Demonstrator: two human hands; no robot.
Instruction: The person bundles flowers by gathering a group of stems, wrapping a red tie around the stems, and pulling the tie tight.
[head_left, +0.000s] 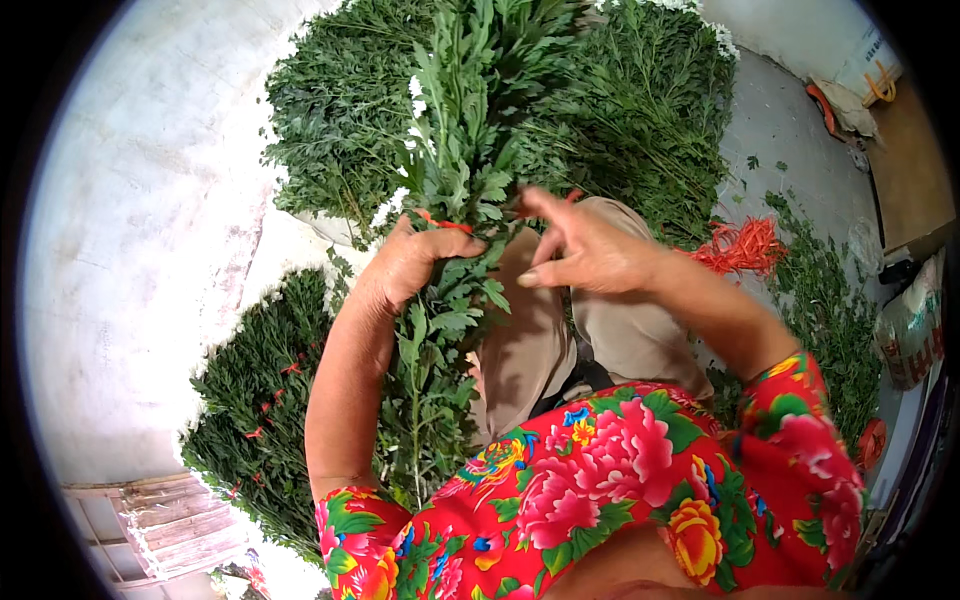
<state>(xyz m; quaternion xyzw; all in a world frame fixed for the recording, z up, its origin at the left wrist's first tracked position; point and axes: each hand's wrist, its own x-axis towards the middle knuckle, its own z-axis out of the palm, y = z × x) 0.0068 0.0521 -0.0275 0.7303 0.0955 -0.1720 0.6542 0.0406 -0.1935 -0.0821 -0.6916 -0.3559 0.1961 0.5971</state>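
A long bundle of leafy green stems (450, 172) runs up the picture in front of me, with a few white flowers (417, 97) along its left side. My left hand (420, 259) is closed around the bundle, thumb across the front. Just above that thumb, a red tie strip (450, 223) crosses the stems. To the right of the bundle, my right hand (589, 244) is slightly blurred, with thumb and fingers spread apart. A bit of red shows by its index fingertip; whether the finger touches it I cannot tell.
Piles of leafy stems edged with white flowers lie at the upper left (337, 112) and upper right (637, 120). Bundles with red ties (262, 405) lie lower left. Red strips (739, 246) are heaped at right, beside loose leaves (825, 322). A brown board (915, 150) stands far right.
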